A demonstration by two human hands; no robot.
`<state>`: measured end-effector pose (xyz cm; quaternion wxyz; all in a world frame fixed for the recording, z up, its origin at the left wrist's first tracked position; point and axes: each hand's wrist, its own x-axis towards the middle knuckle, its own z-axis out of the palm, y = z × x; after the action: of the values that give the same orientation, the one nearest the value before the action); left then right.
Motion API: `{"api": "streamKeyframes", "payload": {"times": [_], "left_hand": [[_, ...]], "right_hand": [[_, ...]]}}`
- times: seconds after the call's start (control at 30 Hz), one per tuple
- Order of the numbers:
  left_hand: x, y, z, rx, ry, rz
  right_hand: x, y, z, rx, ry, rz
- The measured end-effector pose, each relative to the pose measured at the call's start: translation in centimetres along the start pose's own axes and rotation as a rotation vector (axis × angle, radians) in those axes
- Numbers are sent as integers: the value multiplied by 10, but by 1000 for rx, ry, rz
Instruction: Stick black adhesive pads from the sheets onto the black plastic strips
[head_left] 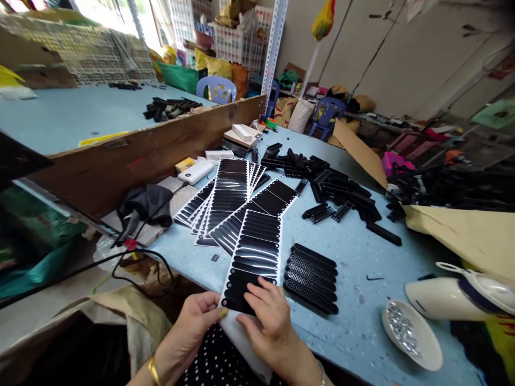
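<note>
Both hands meet at the near edge of a sticker sheet on the blue table. Left hand pinches its bottom corner between thumb and fingers; right hand lies on it, fingers curled, picking at a black strip. Just right sit stacked black mesh pieces; farther right, a white dish.

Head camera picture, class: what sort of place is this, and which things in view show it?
Probably a small assembly workshop. Both hands, left hand and right hand, work at a sticker sheet on a blue table, with black plastic parts heaped behind and metal shelving beyond.
</note>
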<state>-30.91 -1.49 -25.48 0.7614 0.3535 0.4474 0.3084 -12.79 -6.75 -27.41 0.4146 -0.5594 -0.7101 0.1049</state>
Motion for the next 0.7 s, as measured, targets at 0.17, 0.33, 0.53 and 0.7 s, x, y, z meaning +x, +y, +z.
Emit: {"api": "streamKeyframes", "payload": {"times": [0.17, 0.33, 0.53, 0.7], "left_hand": [[13, 6, 9, 66, -10, 53], [22, 5, 7, 177, 7, 131], [29, 21, 3, 272, -17, 109], [66, 50, -3, 424, 71, 221]], "right_hand": [[17, 8, 16, 276, -31, 176], [23, 5, 19, 389, -30, 256], [50, -2, 27, 474, 152, 472], [101, 12, -13, 871, 464, 731]]}}
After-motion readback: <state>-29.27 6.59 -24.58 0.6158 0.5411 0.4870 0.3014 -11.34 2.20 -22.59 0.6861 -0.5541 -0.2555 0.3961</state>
